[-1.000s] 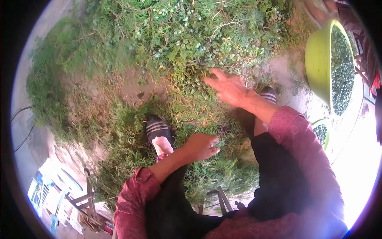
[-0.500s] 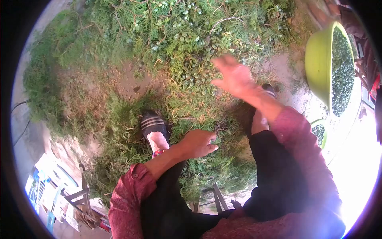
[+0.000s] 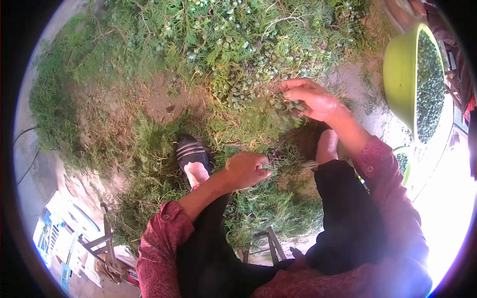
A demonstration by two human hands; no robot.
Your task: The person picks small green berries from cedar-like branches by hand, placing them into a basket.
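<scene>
My right hand [image 3: 318,102] is closed on a leafy evergreen sprig [image 3: 268,115] with small green cones, held over the litter between my feet. The sprig is smeared by motion, and cones show just under my fingers. Lower and to the left, my left hand [image 3: 244,170] is closed, thumb against the curled fingers. A speck of green shows at its fingertips, too small to name. Beyond my hands spreads a heap of cut evergreen branches [image 3: 208,44] bearing many pale green cones.
A lime-green tub [image 3: 400,74] full of small green cones stands at the right, with a smaller green container [image 3: 401,161] below it. My striped shoe [image 3: 191,151] rests among the clippings. A wooden stool [image 3: 102,243] stands at lower left.
My right hand, open and near the cones before, has moved slightly right and down and now grips a sprig. My left hand's fingers have closed, with little shift in place.
</scene>
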